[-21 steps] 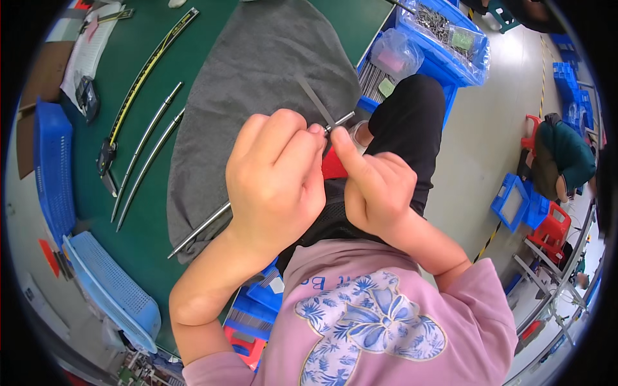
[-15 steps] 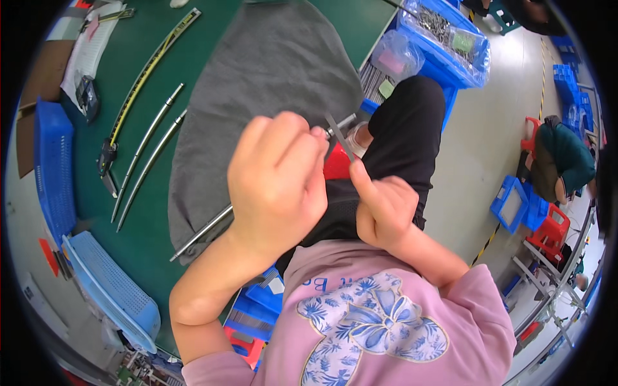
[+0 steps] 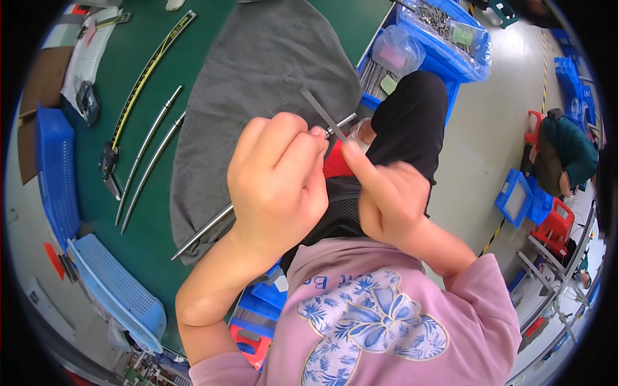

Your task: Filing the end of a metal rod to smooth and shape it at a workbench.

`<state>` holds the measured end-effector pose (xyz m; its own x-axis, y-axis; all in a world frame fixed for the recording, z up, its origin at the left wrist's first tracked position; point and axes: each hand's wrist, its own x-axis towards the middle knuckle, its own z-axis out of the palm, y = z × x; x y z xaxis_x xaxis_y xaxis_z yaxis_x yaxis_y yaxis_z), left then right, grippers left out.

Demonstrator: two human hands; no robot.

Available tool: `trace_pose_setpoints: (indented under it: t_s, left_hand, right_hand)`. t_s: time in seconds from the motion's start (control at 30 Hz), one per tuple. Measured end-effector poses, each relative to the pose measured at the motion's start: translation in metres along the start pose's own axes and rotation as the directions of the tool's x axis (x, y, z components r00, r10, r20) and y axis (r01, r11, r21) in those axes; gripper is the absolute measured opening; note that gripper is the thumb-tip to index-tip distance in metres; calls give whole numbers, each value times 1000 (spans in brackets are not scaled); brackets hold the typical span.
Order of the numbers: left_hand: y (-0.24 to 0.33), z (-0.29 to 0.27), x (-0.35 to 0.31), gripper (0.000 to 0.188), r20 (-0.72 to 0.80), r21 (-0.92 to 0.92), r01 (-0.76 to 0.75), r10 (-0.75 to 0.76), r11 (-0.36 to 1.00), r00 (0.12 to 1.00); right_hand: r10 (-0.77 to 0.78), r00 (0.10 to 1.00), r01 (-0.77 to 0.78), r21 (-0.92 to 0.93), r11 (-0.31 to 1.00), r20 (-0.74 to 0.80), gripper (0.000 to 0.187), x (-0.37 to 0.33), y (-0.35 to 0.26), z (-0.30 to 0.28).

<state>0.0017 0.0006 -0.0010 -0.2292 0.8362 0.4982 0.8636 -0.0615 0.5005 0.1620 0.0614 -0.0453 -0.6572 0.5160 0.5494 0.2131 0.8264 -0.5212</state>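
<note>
Above the grey cloth [image 3: 267,67], the left hand [image 3: 278,174] is closed round the metal rod [image 3: 203,233]; the right hand [image 3: 393,196], curled with its index finger along a flat strip [image 3: 318,108], has just slid it farther over the cloth, suggesting back-and-forth strokes across the rod.

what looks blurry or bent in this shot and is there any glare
In the head view, the right hand looks softly blurred, the left hand sharper; the caliper and two metal rods curve, likely fisheye distortion; its side edges fade to black; highlights streak the rods, and the floor shows a pale sheen toward the top.
</note>
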Motion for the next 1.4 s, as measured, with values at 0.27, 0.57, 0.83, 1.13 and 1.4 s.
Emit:
trace_pose_setpoints:
  t_s: [0.27,0.57,0.83,1.13,1.4]
  left_hand:
    - [0,0,0,14,-4,4,-21,21,1000,1000]
    - [0,1,0,14,-9,6,-12,12,1000,1000]
    - [-1,-2,3,15,8,7,-19,19,1000,1000]
    - [-1,-3,1,15,37,5,-19,19,1000,999]
    - [-2,-4,2,16,32,6,-19,19,1000,999]
  right_hand:
    - [2,999,-1,-19,1000,45,61,16,-4,-5]
    - [-22,999,23,3,1000,-31,60,7,2,8]
    - [-74,997,75,85,994,-15,56,7,9,11]
    - [-67,989,75,55,996,-133,58,4,12,31]
    - [-140,968,162,92,982,-209,54,1,24,45]
